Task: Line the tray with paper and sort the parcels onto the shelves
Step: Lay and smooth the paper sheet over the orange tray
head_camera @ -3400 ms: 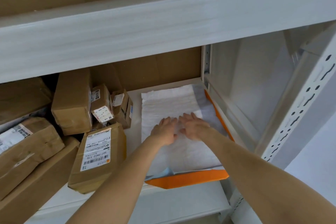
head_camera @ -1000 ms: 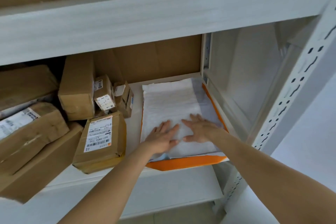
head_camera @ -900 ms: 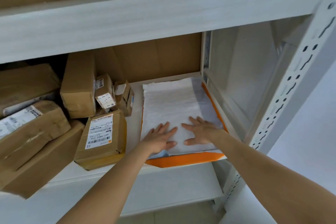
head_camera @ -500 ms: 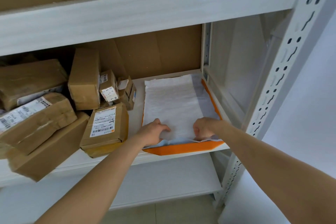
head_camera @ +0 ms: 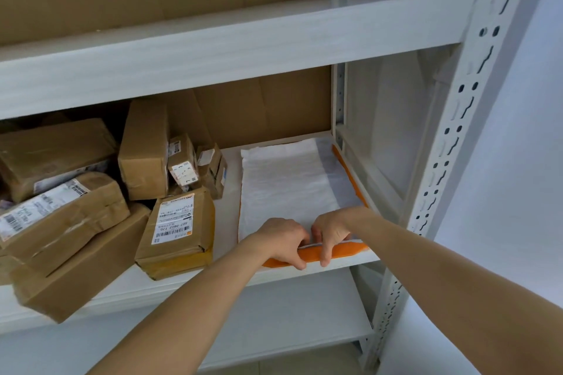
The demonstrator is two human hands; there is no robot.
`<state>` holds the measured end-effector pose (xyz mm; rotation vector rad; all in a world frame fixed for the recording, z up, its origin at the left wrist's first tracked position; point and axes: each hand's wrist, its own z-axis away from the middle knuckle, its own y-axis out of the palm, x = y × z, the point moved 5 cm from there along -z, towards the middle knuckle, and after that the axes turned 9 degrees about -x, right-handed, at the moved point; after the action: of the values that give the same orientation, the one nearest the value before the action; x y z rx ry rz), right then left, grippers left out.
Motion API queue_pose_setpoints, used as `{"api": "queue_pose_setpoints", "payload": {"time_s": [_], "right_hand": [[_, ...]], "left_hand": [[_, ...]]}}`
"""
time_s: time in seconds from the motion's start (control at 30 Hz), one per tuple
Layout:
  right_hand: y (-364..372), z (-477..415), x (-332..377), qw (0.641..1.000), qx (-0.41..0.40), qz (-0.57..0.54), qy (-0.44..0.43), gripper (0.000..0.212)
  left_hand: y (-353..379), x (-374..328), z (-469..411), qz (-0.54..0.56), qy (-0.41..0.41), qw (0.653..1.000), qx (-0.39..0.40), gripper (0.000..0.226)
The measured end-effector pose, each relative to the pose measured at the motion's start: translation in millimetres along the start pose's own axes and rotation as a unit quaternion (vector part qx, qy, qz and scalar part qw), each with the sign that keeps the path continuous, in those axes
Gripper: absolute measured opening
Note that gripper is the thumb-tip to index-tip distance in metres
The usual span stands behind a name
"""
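Note:
An orange tray (head_camera: 347,250) lies flat at the right end of the middle shelf (head_camera: 231,201), lined with white paper (head_camera: 283,183). Both hands sit side by side at the tray's front edge. My left hand (head_camera: 280,242) curls its fingers over the orange rim. My right hand (head_camera: 330,231) grips the same rim just to the right, thumb hooked over the front. Brown parcels (head_camera: 179,225) with white barcode labels are piled on the left of the same shelf.
The upper shelf board (head_camera: 213,49) hangs above the hands, with brown cardboard (head_camera: 262,106) behind. A perforated white upright (head_camera: 457,143) stands at the right. One large parcel (head_camera: 70,271) overhangs the shelf front at the left. A lower shelf (head_camera: 289,313) lies beneath.
Both hands slid back from the middle of the paper to the tray's front edge, then came together and curled over the orange rim.

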<state>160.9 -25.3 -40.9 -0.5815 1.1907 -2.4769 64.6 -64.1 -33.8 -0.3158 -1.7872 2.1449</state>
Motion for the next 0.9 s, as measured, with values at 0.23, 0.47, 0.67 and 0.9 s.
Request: {"api": "queue_pose_setpoints", "payload": {"time_s": [0.23,0.47,0.67,0.9], "right_hand": [[-17,0,-9,0.996,-0.074,0.05,0.009,0.06],[-19,-5,-8,0.997,-0.066,0.043,0.013,0.064],[-19,-9,-3,0.996,-0.084,0.03,0.009,0.065],[-19,-10,-1,0.996,-0.076,0.032,0.017,0.067]], "left_hand": [[-10,0,-16,-0.01,-0.024,0.999,-0.042,0.023],[-8,4,-23,0.02,-0.047,0.998,-0.036,0.031],[-9,5,-24,0.013,-0.059,0.997,-0.045,0.04],[1,24,-19,0.035,-0.076,0.996,0.037,0.041]]}}
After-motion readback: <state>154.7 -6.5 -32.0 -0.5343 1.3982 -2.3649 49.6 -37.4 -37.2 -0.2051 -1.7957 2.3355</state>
